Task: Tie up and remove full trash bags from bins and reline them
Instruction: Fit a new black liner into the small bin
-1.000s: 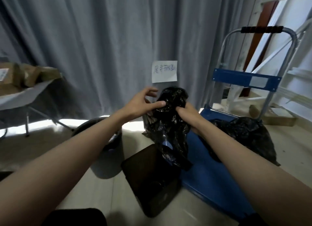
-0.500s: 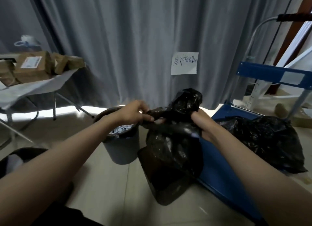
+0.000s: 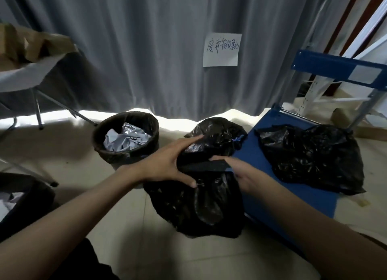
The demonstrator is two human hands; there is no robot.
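A black trash bag [image 3: 201,206] hangs over the small dark bin on the floor and hides it, with its bunched top [image 3: 217,135] standing up behind my hands. My left hand [image 3: 167,166] grips the bag's upper part, fingers over the top and thumb underneath. My right hand [image 3: 243,173] holds the same bag from the right, its fingers lying along a dark band of plastic. A round bin [image 3: 102,145] with a black liner and crumpled paper stands to the left. Another filled black bag [image 3: 310,158] lies on the blue cart [image 3: 257,156].
A third bin [image 3: 31,194] with white paper shows at the lower left edge. A folding table [image 3: 31,78] with cardboard boxes stands at the left. Behind everything hangs a grey curtain [image 3: 146,49] with a paper note [image 3: 222,49]. The cart's handle frame [image 3: 335,68] rises at the right.
Both hands have come down with the black bag. It was held above the open dark bin and now drapes over it. The view has tilted down.
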